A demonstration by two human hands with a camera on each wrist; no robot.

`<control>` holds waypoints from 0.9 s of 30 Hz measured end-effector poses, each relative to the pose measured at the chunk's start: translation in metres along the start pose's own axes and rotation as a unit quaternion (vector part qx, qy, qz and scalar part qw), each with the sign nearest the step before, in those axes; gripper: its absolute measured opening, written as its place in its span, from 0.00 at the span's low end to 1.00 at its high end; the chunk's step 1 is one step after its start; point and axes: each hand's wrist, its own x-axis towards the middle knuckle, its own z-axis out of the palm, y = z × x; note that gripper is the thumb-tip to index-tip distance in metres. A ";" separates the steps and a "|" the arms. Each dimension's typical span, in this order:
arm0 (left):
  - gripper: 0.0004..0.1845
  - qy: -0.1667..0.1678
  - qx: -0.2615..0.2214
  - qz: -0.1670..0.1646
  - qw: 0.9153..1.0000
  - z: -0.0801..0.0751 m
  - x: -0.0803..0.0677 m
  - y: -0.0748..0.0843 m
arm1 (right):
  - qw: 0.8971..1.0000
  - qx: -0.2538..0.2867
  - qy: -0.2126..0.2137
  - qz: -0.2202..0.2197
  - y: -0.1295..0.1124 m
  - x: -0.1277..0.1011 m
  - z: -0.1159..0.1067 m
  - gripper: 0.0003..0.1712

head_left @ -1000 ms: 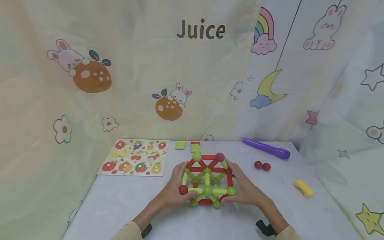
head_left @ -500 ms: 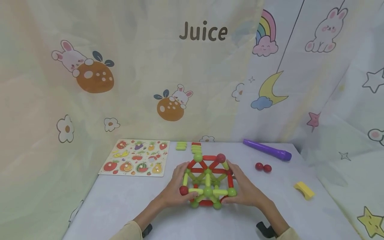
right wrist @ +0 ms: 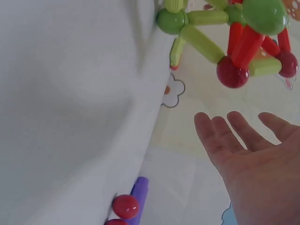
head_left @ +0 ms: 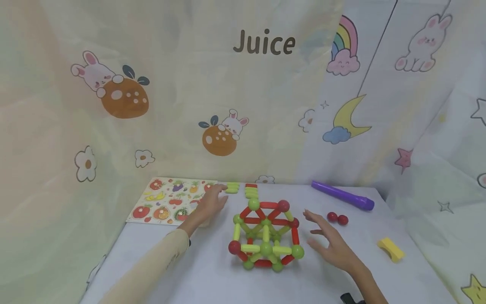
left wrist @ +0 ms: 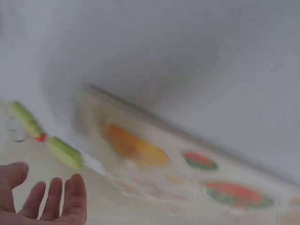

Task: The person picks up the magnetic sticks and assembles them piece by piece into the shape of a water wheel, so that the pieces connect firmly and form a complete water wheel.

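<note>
A frame of green and red rods and balls point(head_left: 266, 248) stands on the white table, untouched by either hand. To its left, my left hand point(head_left: 209, 204) reaches over the right edge of the fruit puzzle board point(head_left: 152, 213), fingers loosely bent and holding nothing. Its fingertips are close to the small stack of green rods point(head_left: 232, 191). In the left wrist view the left hand point(left wrist: 51, 201) appears below blurred green rods point(left wrist: 65, 152). My right hand point(head_left: 334, 247) hovers just right of the frame, fingers spread and apart from it. The right wrist view shows that hand point(right wrist: 253, 150) holding nothing.
A second stack of rods point(head_left: 251, 193), one red and several green, lies behind the frame. Right of it are a purple toy microphone point(head_left: 341, 195), two red balls point(head_left: 337, 218) and a yellow arched block point(head_left: 391, 249). A printed cloth point(head_left: 171, 84) hangs behind the table.
Both hands have let go of the rod-and-ball frame. The left hand has moved left and away toward the green rods; the right has drawn off to the right. The head view has shifted slightly.
</note>
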 end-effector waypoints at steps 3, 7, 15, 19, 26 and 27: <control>0.22 -0.023 0.081 -0.026 0.996 0.002 0.022 -0.010 | 1.000 0.007 0.016 0.017 0.003 -0.011 -0.001 0.39; 0.13 -0.006 0.148 -0.012 0.989 0.010 0.045 -0.018 | 0.999 0.015 0.021 0.037 0.003 -0.024 -0.001 0.36; 0.06 0.057 0.162 0.023 0.985 0.029 0.058 -0.032 | 0.998 0.019 0.044 0.033 0.007 -0.034 -0.003 0.37; 0.07 0.072 0.136 0.020 0.988 0.032 0.051 -0.033 | 0.998 0.021 0.040 0.047 0.008 -0.034 -0.002 0.35; 0.08 0.103 0.069 0.014 0.992 0.020 0.010 -0.010 | 0.997 0.017 0.040 0.062 0.006 -0.032 0.000 0.33; 0.08 0.109 0.061 0.015 0.992 0.018 0.002 -0.004 | 0.997 0.015 0.040 0.060 0.006 -0.031 0.000 0.33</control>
